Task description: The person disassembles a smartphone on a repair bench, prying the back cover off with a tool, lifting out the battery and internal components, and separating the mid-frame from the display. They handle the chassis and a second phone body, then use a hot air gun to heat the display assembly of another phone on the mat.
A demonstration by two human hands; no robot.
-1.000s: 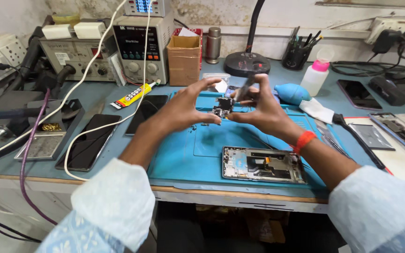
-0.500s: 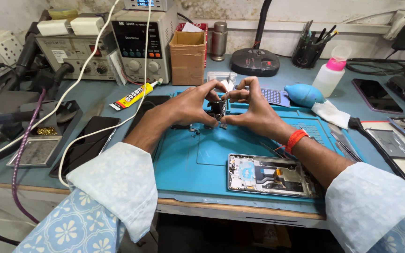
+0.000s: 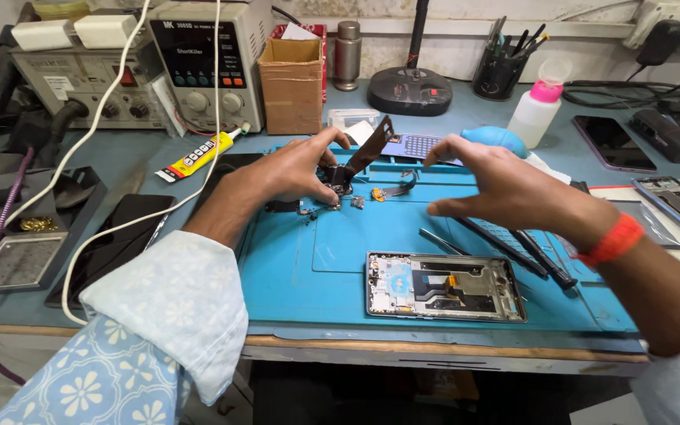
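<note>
Fingers of the left hand (image 3: 297, 169) pinch a small dark component (image 3: 340, 178), a blocky black piece from which a flat brown ribbon strip (image 3: 373, 145) rises stiffly at a slant; the piece sits low over the far part of the blue silicone mat (image 3: 308, 260), whose surface is smooth and matte with shallow moulded recesses. The right hand (image 3: 505, 189) hovers just beside it, fingers spread and curled, holding nothing and touching nothing. Between the two hands, on the mat, lie tiny loose metal parts (image 3: 356, 202) and a short flex cable with a gold-coloured end (image 3: 391, 190). Nearer the person rests an opened phone frame (image 3: 444, 286), a flat silver-edged rectangle with dark inner plates and a pale shield on its left. Thin black tweezers and tools (image 3: 513, 244) lie slantwise on the mat under the right wrist, which wears an orange band (image 3: 614, 240). Left of the mat a glossy black phone (image 3: 112, 244) lies face up beside a yellow glue tube (image 3: 198, 156). Farther back stand a plain cardboard box (image 3: 293, 85), a boxy grey power supply with round knobs (image 3: 202, 67), a steel cylinder (image 3: 347, 55), a translucent bottle with a pink cap (image 3: 537, 110) and a rounded blue rubber blower (image 3: 496, 140).
</note>
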